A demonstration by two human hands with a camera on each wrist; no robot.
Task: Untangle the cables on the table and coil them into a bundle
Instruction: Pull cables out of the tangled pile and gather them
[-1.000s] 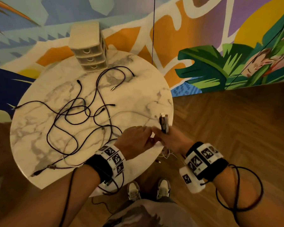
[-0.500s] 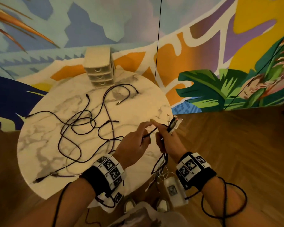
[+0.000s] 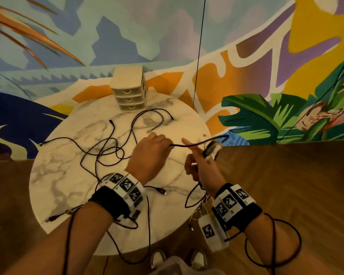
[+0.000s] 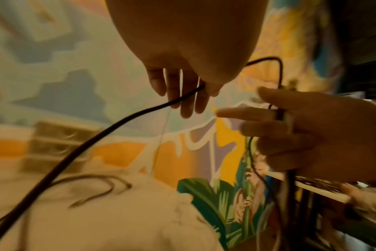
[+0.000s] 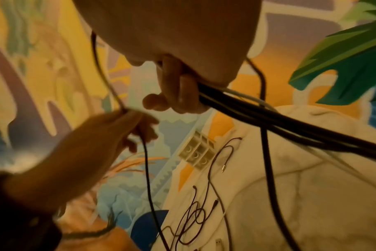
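Several black cables (image 3: 107, 153) lie tangled on the left half of the round marble table (image 3: 187, 120). My left hand (image 3: 163, 144) pinches one black cable (image 3: 195, 144) between thumb and fingers (image 4: 182, 101). That cable runs right, loops back and joins the cable bundle (image 3: 212, 150). My right hand (image 3: 199, 155) grips the bundle over the table's right edge, index finger pointing out. In the right wrist view its fingers (image 5: 178, 88) curl round several black strands and a pale one. A loop (image 3: 191, 197) hangs below this hand.
A small cream drawer unit (image 3: 128, 92) stands at the table's far edge against the painted wall. A loose plug end (image 3: 161, 191) lies near my left wrist. Wooden floor surrounds the table; my shoes (image 3: 157, 259) show below its near edge.
Both hands have moved from the near edge farther over the table. My left hand has drawn away from the right, stretching a length of black cable between them.
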